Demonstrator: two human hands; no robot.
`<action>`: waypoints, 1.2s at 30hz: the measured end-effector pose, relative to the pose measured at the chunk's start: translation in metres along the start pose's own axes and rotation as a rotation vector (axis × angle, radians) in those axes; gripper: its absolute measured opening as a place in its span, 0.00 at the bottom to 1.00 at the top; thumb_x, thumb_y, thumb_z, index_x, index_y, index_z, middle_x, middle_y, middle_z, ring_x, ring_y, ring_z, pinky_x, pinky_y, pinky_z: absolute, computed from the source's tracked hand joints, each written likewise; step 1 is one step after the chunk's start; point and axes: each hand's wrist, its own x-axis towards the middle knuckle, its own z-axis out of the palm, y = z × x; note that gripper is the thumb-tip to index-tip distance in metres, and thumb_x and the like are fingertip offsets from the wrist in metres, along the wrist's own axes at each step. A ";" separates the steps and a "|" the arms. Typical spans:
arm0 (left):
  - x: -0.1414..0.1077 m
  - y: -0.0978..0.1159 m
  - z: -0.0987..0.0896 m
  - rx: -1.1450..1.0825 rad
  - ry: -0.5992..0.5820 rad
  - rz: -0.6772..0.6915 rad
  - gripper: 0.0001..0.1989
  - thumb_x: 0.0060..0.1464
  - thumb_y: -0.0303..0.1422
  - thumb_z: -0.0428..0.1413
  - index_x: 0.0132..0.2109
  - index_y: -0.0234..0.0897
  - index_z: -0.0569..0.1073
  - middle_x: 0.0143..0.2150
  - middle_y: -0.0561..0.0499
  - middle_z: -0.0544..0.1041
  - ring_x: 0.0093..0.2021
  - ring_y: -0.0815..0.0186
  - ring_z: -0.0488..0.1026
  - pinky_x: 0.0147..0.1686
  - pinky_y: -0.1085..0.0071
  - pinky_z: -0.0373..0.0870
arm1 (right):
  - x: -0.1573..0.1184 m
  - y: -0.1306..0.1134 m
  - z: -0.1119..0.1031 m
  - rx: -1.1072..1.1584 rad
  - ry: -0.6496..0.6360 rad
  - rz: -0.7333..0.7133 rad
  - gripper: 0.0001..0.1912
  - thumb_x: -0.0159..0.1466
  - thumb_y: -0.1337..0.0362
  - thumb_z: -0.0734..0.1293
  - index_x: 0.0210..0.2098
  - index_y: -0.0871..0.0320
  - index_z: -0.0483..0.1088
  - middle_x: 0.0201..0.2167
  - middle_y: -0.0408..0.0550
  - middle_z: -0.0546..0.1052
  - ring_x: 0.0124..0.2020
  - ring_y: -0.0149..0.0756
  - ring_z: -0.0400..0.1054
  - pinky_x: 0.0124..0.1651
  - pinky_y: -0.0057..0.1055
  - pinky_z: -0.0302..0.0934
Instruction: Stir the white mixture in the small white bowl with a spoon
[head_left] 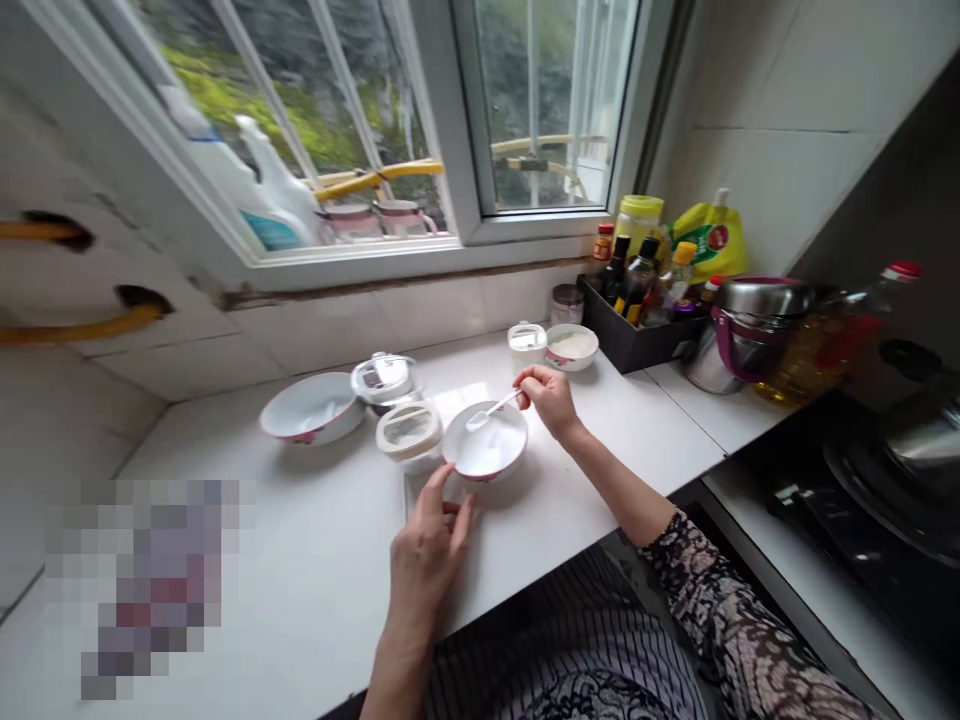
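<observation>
My right hand (pixel 549 400) pinches the handle of a small white spoon (pixel 478 421), whose head is over a white bowl (pixel 491 450) with a red rim. I cannot make out anything in the spoon or bowl. My left hand (pixel 431 540) is at the bowl's near left side, a fingertip at its rim and the thumb apart. Beside the bowl stand a lidded clear container (pixel 409 432) with a cream rim and another lidded container (pixel 384 380) behind it. Farther back are a white-lidded container (pixel 527 343) and a small bowl (pixel 572 346) of pale contents.
A larger white bowl (pixel 311 412) stands left on the white counter (pixel 315 560). Back right, a black box (pixel 637 335) holds several bottles, beside a steel pot (pixel 724 345) and an oil bottle (pixel 810 345). A stove (pixel 832 520) is at right. Spray bottles (pixel 281 185) line the windowsill.
</observation>
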 end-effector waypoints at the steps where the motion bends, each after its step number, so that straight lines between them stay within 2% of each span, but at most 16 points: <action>1: 0.000 -0.001 0.001 -0.001 0.003 0.015 0.20 0.60 0.37 0.53 0.58 0.39 0.69 0.30 0.54 0.78 0.22 0.67 0.74 0.27 0.73 0.70 | 0.002 -0.003 0.002 0.000 -0.014 -0.010 0.06 0.50 0.68 0.60 0.20 0.57 0.67 0.10 0.35 0.65 0.15 0.26 0.58 0.24 0.24 0.57; 8: 0.000 -0.003 0.006 0.018 0.043 0.077 0.18 0.60 0.31 0.53 0.57 0.38 0.68 0.33 0.51 0.79 0.26 0.65 0.77 0.28 0.72 0.72 | 0.006 -0.019 0.023 -0.084 -0.066 -0.109 0.06 0.53 0.69 0.60 0.23 0.56 0.67 0.13 0.37 0.66 0.17 0.27 0.61 0.25 0.25 0.58; 12: 0.000 -0.002 0.007 0.015 0.052 0.104 0.18 0.60 0.30 0.53 0.58 0.38 0.67 0.35 0.50 0.80 0.25 0.66 0.76 0.29 0.72 0.73 | 0.008 -0.019 0.024 -0.267 -0.091 -0.203 0.07 0.54 0.69 0.59 0.25 0.55 0.67 0.14 0.37 0.67 0.18 0.29 0.61 0.26 0.27 0.58; 15: 0.000 -0.002 0.007 0.020 0.077 0.133 0.19 0.60 0.29 0.53 0.58 0.38 0.67 0.36 0.50 0.80 0.26 0.67 0.76 0.28 0.73 0.72 | 0.005 -0.013 0.021 -0.569 -0.190 -0.396 0.07 0.55 0.69 0.60 0.23 0.56 0.67 0.16 0.39 0.69 0.20 0.30 0.62 0.37 0.32 0.62; 17: -0.001 -0.002 0.007 0.024 0.081 0.137 0.19 0.60 0.28 0.53 0.58 0.38 0.67 0.37 0.50 0.80 0.24 0.68 0.75 0.28 0.73 0.72 | 0.002 -0.007 0.020 -0.779 -0.282 -0.540 0.08 0.55 0.71 0.60 0.23 0.56 0.67 0.17 0.40 0.70 0.20 0.30 0.62 0.46 0.36 0.60; 19: -0.001 -0.001 0.007 0.019 0.085 0.143 0.19 0.61 0.28 0.53 0.58 0.38 0.66 0.37 0.50 0.80 0.22 0.69 0.73 0.27 0.74 0.71 | -0.002 0.000 0.021 -0.909 -0.359 -0.618 0.08 0.55 0.72 0.60 0.24 0.56 0.68 0.18 0.40 0.71 0.20 0.30 0.60 0.52 0.37 0.57; 23: -0.001 0.000 0.006 0.005 0.101 0.158 0.18 0.61 0.28 0.52 0.58 0.39 0.66 0.38 0.50 0.80 0.20 0.71 0.71 0.26 0.74 0.71 | -0.005 0.013 0.025 -0.918 -0.420 -0.587 0.09 0.57 0.73 0.60 0.25 0.56 0.68 0.19 0.39 0.72 0.20 0.29 0.60 0.51 0.34 0.56; 28: -0.003 -0.001 0.005 -0.001 0.084 0.118 0.18 0.61 0.29 0.52 0.58 0.39 0.66 0.36 0.51 0.80 0.18 0.72 0.69 0.25 0.74 0.70 | 0.001 0.019 0.018 -0.786 -0.323 -0.459 0.10 0.56 0.73 0.59 0.23 0.55 0.68 0.19 0.40 0.73 0.23 0.30 0.63 0.48 0.32 0.57; 32: -0.004 -0.002 0.005 -0.003 0.056 0.065 0.18 0.61 0.30 0.53 0.58 0.40 0.67 0.35 0.52 0.80 0.19 0.71 0.70 0.25 0.74 0.70 | 0.003 0.016 0.008 -0.739 -0.277 -0.473 0.10 0.57 0.72 0.59 0.23 0.55 0.68 0.21 0.40 0.74 0.23 0.31 0.64 0.49 0.33 0.57; 36: -0.004 -0.002 0.004 -0.016 0.045 0.038 0.18 0.61 0.31 0.53 0.57 0.40 0.68 0.34 0.52 0.80 0.20 0.71 0.71 0.25 0.74 0.70 | 0.001 0.015 0.007 -0.776 -0.297 -0.515 0.10 0.57 0.72 0.59 0.24 0.55 0.68 0.18 0.39 0.72 0.21 0.30 0.61 0.51 0.35 0.57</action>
